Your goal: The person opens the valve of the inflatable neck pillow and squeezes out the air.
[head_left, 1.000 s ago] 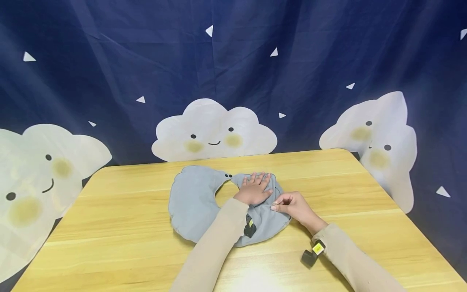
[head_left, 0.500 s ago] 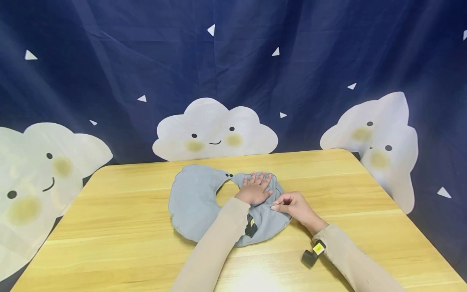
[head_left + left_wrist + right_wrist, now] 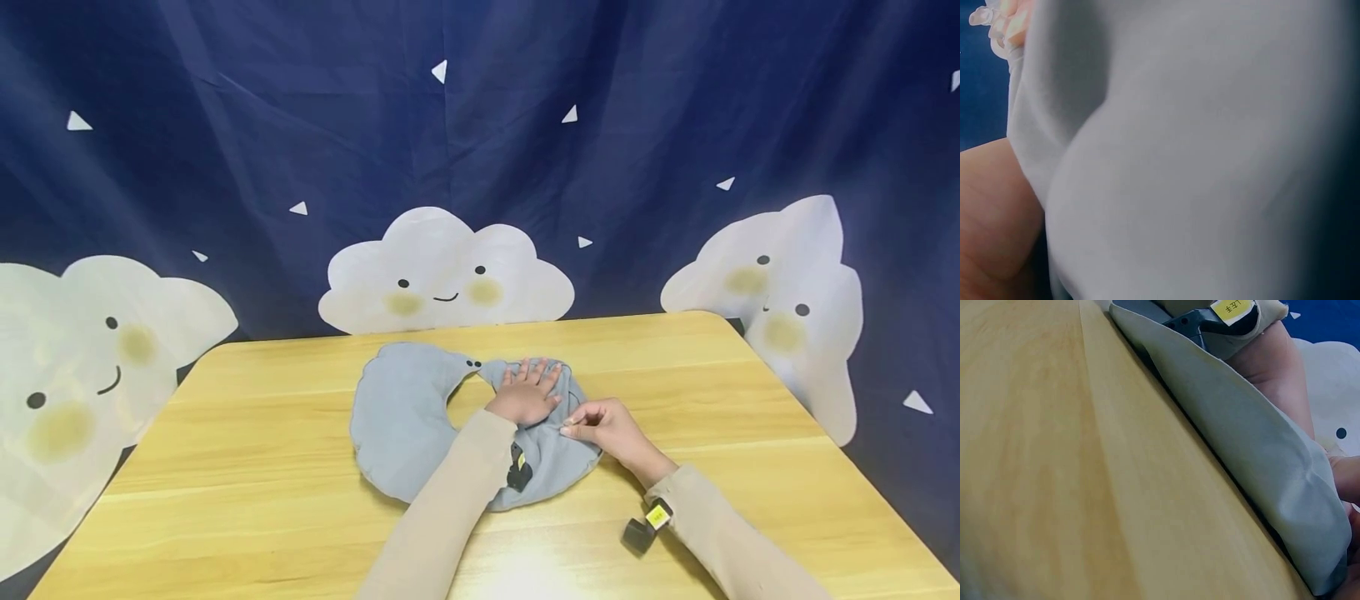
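Note:
A grey U-shaped neck pillow [image 3: 401, 425] lies on the table, its two ends meeting at the far side. My left hand [image 3: 525, 400] presses flat on its right half with fingers spread, and the cloth wrinkles round it. At the right edge of the pillow, my right hand [image 3: 611, 425] pinches with thumb and fingers. In the left wrist view, the right fingertips [image 3: 1017, 24] grip a small clear plastic air valve [image 3: 999, 45] that sticks up from the grey cloth. The right wrist view shows the pillow's side [image 3: 1241, 431], slack and creased near the right hand.
The light wooden table [image 3: 247, 467] reaches back to a dark blue curtain [image 3: 360, 125] printed with smiling white clouds. Two small dark dots [image 3: 473, 363] mark the pillow where its ends meet. Each wrist carries a small black camera [image 3: 640, 535].
Both hands keep their places on the pillow, left pressing and right pinching. Only the head view has shifted slightly.

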Tool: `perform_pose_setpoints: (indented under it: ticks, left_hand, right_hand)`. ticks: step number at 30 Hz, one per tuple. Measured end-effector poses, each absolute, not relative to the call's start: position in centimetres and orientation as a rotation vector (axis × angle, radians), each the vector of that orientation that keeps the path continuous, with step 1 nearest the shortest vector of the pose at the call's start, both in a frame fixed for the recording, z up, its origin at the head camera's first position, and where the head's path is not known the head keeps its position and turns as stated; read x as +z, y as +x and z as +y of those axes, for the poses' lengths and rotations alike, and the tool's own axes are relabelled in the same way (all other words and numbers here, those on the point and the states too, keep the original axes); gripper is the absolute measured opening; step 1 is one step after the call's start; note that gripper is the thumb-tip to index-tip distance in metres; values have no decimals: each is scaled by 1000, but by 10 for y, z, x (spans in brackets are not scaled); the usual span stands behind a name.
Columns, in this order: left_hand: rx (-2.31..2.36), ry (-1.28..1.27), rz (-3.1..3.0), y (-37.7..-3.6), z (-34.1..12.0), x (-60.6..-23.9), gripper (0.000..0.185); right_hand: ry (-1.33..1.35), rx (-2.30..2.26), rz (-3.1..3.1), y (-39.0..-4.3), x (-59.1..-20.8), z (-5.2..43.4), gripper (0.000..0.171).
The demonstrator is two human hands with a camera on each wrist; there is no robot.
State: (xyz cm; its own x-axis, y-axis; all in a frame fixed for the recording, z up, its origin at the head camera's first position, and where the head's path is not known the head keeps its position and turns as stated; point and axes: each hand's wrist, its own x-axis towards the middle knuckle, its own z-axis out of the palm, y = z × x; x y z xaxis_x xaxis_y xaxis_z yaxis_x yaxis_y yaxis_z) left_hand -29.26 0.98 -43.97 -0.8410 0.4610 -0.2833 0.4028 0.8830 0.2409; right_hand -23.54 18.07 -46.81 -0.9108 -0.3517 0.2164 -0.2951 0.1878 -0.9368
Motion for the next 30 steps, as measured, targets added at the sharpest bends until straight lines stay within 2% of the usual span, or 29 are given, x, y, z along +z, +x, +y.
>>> perform_pose_setpoints:
  ticks: [9, 16, 30]
  left_hand:
    - [243, 619, 2703, -300, 14, -452, 58]
    - [295, 672, 2736, -293, 11, -447, 57]
    - [332, 687, 2737, -296, 9, -448, 58]
  right_hand:
    - [-615, -1852, 2386, -231, -461, 181, 11]
    - [-587, -1869, 2384, -234, -470, 183, 15]
    - [-588, -1858, 2392, -235, -469, 182, 12]
